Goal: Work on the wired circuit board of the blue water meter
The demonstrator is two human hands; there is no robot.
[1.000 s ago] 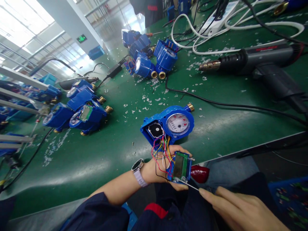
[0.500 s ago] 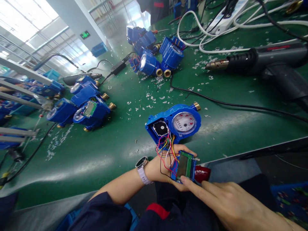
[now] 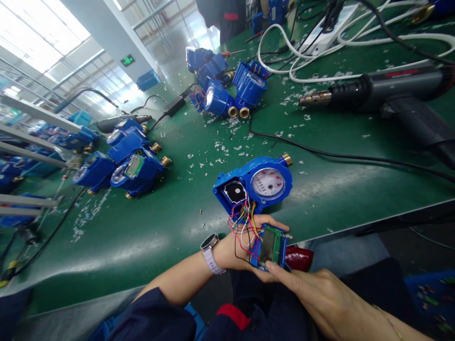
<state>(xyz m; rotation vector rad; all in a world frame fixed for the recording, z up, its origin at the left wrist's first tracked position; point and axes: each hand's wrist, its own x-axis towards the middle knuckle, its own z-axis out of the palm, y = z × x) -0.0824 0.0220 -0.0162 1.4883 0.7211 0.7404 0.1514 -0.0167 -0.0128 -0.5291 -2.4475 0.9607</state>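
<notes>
Left hand (image 3: 232, 253) holds display board (image 3: 269, 247) wired to blue meter (image 3: 253, 183); right hand (image 3: 305, 298), fingers outstretched, touches board.

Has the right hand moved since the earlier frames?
Yes: the right hand has shifted left, fingers now at the circuit board, nearer the blue water meter on the bench.

Heat gun (image 3: 369, 90) and white power strip (image 3: 325, 38) on green workbench (image 3: 124, 246)
</notes>
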